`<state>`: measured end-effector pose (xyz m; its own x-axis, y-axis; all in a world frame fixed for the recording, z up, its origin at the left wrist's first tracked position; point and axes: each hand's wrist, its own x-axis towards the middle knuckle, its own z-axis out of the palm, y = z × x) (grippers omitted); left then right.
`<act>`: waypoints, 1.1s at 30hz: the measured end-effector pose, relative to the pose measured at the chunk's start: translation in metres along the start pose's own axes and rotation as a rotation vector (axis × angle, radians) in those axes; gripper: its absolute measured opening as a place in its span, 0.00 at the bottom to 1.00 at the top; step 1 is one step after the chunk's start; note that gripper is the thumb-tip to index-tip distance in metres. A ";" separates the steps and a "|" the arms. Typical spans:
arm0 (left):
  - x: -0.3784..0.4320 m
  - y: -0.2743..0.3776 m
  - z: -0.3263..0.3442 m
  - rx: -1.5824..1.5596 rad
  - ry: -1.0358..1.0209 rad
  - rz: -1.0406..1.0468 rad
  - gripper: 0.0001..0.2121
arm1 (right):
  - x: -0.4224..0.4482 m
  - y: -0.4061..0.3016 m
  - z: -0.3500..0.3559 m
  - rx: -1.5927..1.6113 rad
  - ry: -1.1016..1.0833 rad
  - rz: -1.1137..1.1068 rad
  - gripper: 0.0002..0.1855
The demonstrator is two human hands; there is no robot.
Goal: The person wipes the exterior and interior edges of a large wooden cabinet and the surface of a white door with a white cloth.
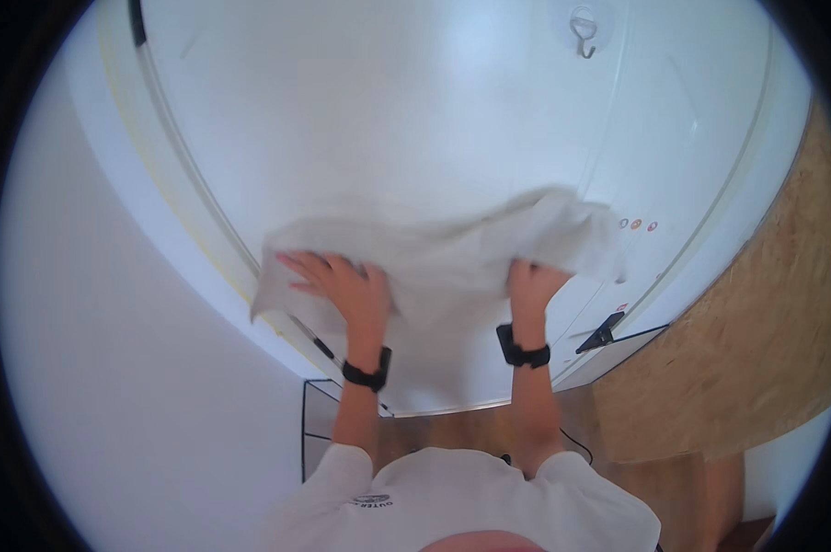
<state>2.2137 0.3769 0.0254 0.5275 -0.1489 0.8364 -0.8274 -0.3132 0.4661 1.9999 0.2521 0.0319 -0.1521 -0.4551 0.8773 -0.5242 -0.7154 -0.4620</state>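
Note:
A pale beige cloth point(443, 265) is stretched in loose folds between my two hands in front of a white door point(415, 138). Its outline is blurred, and a corner droops at the left. My left hand point(350, 283) has hold of the left part, with the fingers spread over the fabric and the thumb side partly hidden in a fold. Bunched cloth rises above my right hand point(531, 279), whose fingers are curled into it and mostly hidden. Whether the cloth touches the door cannot be made out. Each wrist wears a black band.
A clear hook point(583, 34) is fixed high on the door. Small round stickers point(636, 224) sit right of the cloth, above a black door handle point(601, 333). A white wall point(146, 366) stands left, a brown wood-like panel point(726, 359) right. Wooden floor point(450, 431) shows below.

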 end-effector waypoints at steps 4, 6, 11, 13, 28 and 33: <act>-0.075 0.019 0.007 -0.140 -0.200 0.054 0.31 | -0.088 0.022 0.006 0.167 -0.018 0.155 0.34; -0.103 0.005 0.013 -0.090 -0.279 0.186 0.34 | -0.107 0.023 0.007 0.302 -0.172 0.373 0.38; -0.047 0.023 -0.008 -0.277 -0.292 0.324 0.33 | -0.054 0.017 -0.001 0.011 0.007 0.242 0.36; -0.040 0.046 0.003 -0.384 -0.214 0.346 0.26 | -0.021 0.035 -0.010 0.143 0.065 0.315 0.34; -0.162 0.204 0.076 -0.488 -0.763 0.601 0.19 | -0.123 0.197 -0.099 1.131 0.098 0.680 0.08; -0.189 0.252 0.078 -0.688 -1.166 0.373 0.17 | -0.155 0.234 -0.156 1.308 0.538 1.246 0.12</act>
<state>1.9206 0.2533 -0.0380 -0.1675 -0.9090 0.3816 -0.7010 0.3820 0.6022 1.7697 0.2380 -0.1923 -0.2387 -0.9559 -0.1710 0.9223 -0.1681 -0.3479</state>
